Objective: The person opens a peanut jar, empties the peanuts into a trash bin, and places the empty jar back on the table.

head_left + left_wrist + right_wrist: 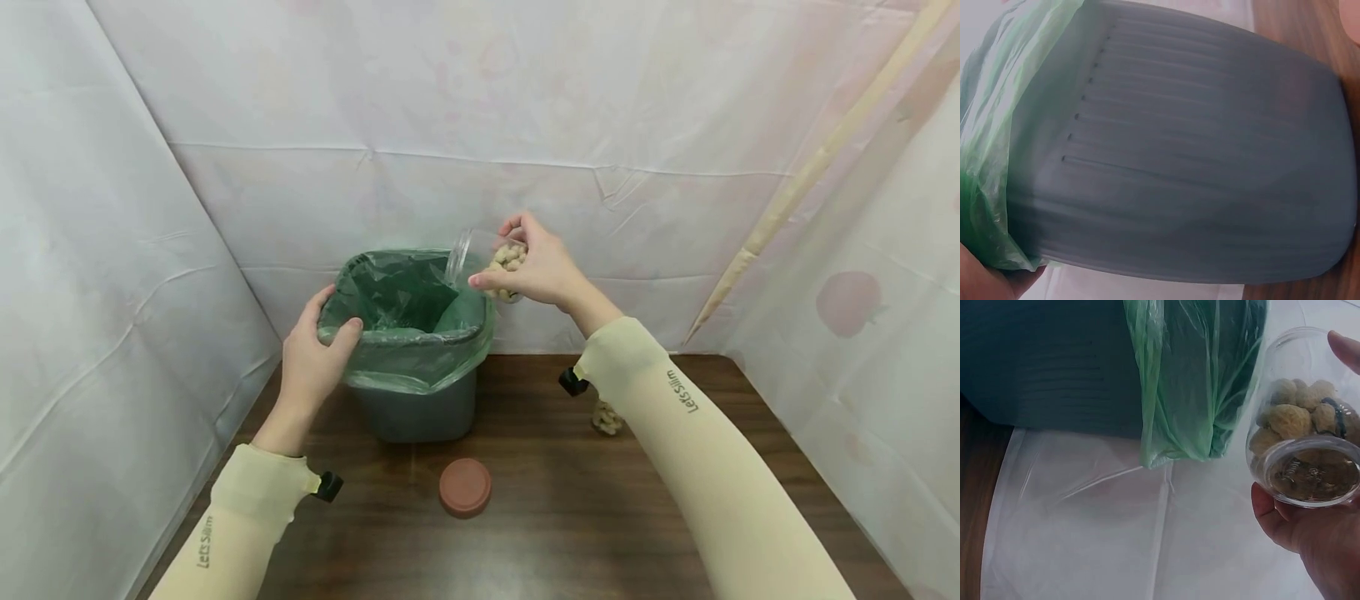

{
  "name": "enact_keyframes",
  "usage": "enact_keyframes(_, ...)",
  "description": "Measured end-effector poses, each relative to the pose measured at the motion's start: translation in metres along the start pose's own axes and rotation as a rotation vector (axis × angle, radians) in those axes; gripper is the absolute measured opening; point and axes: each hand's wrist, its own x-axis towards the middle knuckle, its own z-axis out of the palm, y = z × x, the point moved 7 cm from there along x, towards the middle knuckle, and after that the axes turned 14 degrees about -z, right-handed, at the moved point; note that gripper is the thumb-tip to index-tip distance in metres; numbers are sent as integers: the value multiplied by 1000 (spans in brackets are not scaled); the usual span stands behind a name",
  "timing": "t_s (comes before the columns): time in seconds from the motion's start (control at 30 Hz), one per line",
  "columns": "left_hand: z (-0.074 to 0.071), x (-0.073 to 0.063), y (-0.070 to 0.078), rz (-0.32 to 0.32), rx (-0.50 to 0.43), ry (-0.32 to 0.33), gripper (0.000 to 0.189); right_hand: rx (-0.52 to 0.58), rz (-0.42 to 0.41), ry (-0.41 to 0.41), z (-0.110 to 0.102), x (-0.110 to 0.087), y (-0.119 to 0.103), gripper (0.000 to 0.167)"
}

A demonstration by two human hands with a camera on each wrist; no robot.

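My left hand (309,362) grips the near left rim of a grey trash bin (420,414), thumb over the edge. A green liner bag (420,364) is folded down around the bin's rim. With my right hand (553,268) I hold a clear plastic jar (1291,356) by its sides, tilted, its uncapped mouth over the bin's right rim. Peanuts in their shells (1289,420) lie toward the jar's base. In the left wrist view the bin's ribbed side (1197,144) fills most of the picture.
A round reddish-brown lid (465,486) lies on the dark wooden table (540,508) in front of the bin. More peanuts in a clear container (606,419) stand partly hidden behind my right forearm. White fabric walls (600,125) enclose the table's back and sides.
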Motion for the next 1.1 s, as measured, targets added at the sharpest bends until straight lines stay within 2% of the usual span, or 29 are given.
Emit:
enact_keyframes(0.17, 0, -2, 0, -2, -22, 7, 70, -22, -27, -2, 6, 3, -4, 85)
enact_keyframes(0.4, 1, -1, -1, 4, 9, 43, 69, -22, -44, 6, 11, 7, -4, 82)
enact_keyframes(0.87, 2, -4, 5, 2, 4, 27, 68, -18, -41, -29, 15, 11, -13, 82)
enact_keyframes(1.1, 3, -4, 3, 2, -7, 14, 70, -58, -58, -66, 18, 14, -18, 86)
